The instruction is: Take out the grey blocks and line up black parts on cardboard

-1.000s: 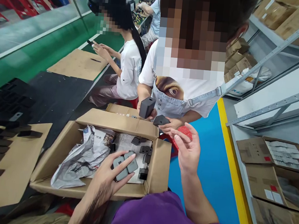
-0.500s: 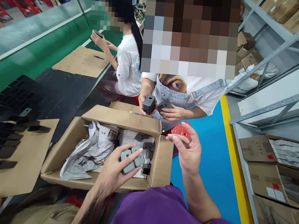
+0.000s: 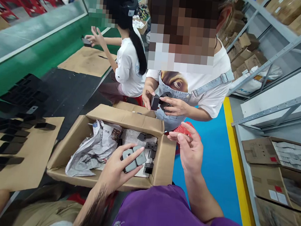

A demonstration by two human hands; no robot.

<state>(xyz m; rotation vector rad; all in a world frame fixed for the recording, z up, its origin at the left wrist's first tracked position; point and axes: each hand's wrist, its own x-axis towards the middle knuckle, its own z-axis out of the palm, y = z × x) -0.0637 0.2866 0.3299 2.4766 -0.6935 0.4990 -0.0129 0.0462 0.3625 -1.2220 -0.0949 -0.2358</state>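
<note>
I have the left hand in the lower centre of the frame, fingers spread and grasping a cluster of grey blocks. Its fingers lie across their upper faces; I can't make out the thumb. The right hand, right of centre, I read as released: raised, half open, fingers loosely bent near the thumb, in front of a red stool.

The grey blocks sit over the right half of an open cardboard box. Inside the box I see crumpled printed paper and, along its right wall, small black pieces. At the left, dark blocks line a brown cardboard sheet, with a black work surface beyond it. A co-worker in overalls, upper centre, holds black blocks; another person in white sits farther back. On the right, my view takes in blue floor, a yellow stripe and metal shelving with cartons.

The grey blocks look pale and matte, squarish with rounded corners; fingers cover parts, so I can't count them reliably.
</note>
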